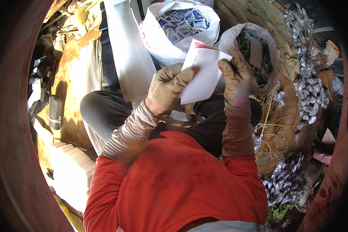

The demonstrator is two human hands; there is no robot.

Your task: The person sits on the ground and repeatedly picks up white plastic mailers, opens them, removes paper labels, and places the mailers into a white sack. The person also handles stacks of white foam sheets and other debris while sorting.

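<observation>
In the middle of the head view, I hold a white sheet of folded paper or card (203, 79) over my lap. Behind its top edge shows a second white piece with a red corner (199, 45). My left hand (167, 88), in a worn tan glove, pinches the left edge between thumb and fingers. At the upper right corner, my gloved right hand (236, 79) grips the same sheet with bent fingers. Just beyond stands a white woven sack (152, 36) full of small blue and white packets. Beside it, another white sack (272, 50) contains green packets and a brown piece.
A long translucent plastic sheet (123, 54) runs away between my knee and the sacks. Stacked white paper (71, 168) and a dark roll (55, 112) lie at left. Silvery crumpled bundles (309, 83) and dry twigs (272, 123) cover the ground at right.
</observation>
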